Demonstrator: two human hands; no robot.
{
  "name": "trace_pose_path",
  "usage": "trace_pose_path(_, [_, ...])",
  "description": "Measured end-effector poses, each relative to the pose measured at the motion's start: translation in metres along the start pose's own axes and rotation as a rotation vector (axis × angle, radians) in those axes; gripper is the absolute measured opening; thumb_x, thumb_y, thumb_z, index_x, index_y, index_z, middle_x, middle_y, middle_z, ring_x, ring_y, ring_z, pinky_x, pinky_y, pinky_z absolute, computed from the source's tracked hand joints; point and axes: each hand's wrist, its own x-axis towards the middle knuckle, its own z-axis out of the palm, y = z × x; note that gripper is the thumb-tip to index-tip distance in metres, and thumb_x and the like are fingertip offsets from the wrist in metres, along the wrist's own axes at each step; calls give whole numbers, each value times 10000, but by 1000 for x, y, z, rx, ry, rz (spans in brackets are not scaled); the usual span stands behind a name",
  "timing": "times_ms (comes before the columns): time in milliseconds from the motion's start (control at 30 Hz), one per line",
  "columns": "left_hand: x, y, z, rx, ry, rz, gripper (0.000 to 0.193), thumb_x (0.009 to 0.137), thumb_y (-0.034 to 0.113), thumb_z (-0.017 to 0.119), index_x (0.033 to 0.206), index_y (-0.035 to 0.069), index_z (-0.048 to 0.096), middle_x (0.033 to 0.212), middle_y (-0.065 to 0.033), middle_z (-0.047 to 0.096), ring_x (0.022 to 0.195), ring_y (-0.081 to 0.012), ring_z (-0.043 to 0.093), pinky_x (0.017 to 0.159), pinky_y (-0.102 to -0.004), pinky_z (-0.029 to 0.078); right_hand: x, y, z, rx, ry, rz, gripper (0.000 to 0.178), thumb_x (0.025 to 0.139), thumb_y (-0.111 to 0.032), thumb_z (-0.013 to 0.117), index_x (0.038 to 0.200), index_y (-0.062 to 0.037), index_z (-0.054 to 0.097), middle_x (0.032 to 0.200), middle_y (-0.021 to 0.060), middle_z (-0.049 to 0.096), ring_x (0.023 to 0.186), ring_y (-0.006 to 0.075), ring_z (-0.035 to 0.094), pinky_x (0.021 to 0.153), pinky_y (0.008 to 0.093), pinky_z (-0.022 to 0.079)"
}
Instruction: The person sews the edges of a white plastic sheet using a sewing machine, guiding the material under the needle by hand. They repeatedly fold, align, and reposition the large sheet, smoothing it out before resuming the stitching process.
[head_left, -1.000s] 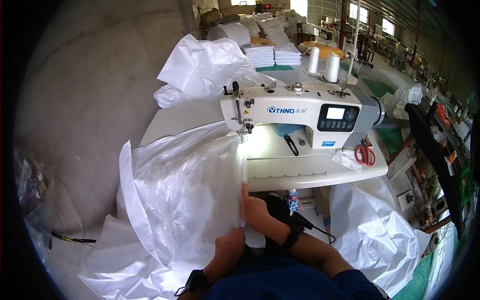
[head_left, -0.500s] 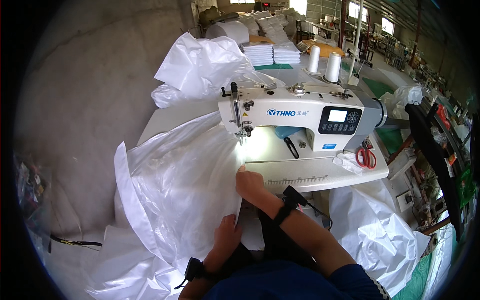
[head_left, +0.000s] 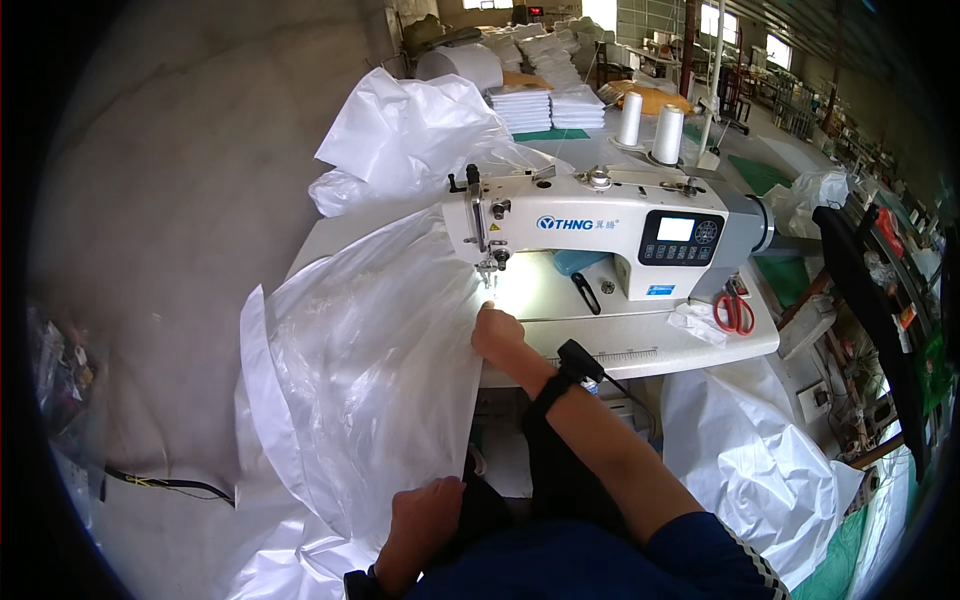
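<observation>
A sheet of thin, shiny white plastic film [head_left: 370,370] hangs from the sewing machine [head_left: 590,220] down over the table's near left edge toward my lap. Its right edge runs under the lit presser foot [head_left: 490,275]. Just in front of that foot, my right hand [head_left: 497,335] is closed on this edge, index finger toward the needle. Lower down, by my lap, my left hand [head_left: 425,520] is closed with its fingers curled on the same edge. The film partly hides the left fingertips.
Black thread snips [head_left: 586,294] lie on the machine bed, red-handled scissors [head_left: 735,314] at the table's right. Two white thread cones [head_left: 667,135] stand behind. More white film [head_left: 410,130] is heaped at the back left, and another piece [head_left: 745,460] hangs at the right.
My right hand has moved slightly away from me, closer to the presser foot. My left hand has slid down and left, toward my lap. The film's lower part has shifted a little.
</observation>
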Motion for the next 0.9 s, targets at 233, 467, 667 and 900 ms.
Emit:
trace_pose_path(233, [28,24,24,94,-427,273,71,829,127,508,839,68,547,765,-119,630,655,-314,628,540,-409,486,-134,25,14,583,-104,-53,313,814,-74,488,1073,97,448,859,317,594,829,453,597,756,481,478])
trace_pose_path(467, [49,-3,37,-180,7,-71,209,854,244,608,864,36,624,820,-147,632,727,-322,631,633,-425,492,-233,47,49,1133,-954,591,272,860,-161,561,1063,20,572,890,143,652,697,220,661,605,308,547])
trace_pose_path(667, [60,-25,59,185,234,-138,184,826,186,609,947,49,582,870,-125,603,886,-337,583,683,-433,484,-250,46,36,1345,-974,332,325,820,-95,648,1135,-27,599,959,75,658,850,160,628,794,249,501])
trace_pose_path(900, [40,-28,38,264,146,-159,87,809,114,580,852,38,569,783,-120,582,687,-310,605,595,-403,485,-251,39,19,1568,-1053,389,341,857,-102,607,1179,0,558,1050,81,620,910,141,603,818,246,478])
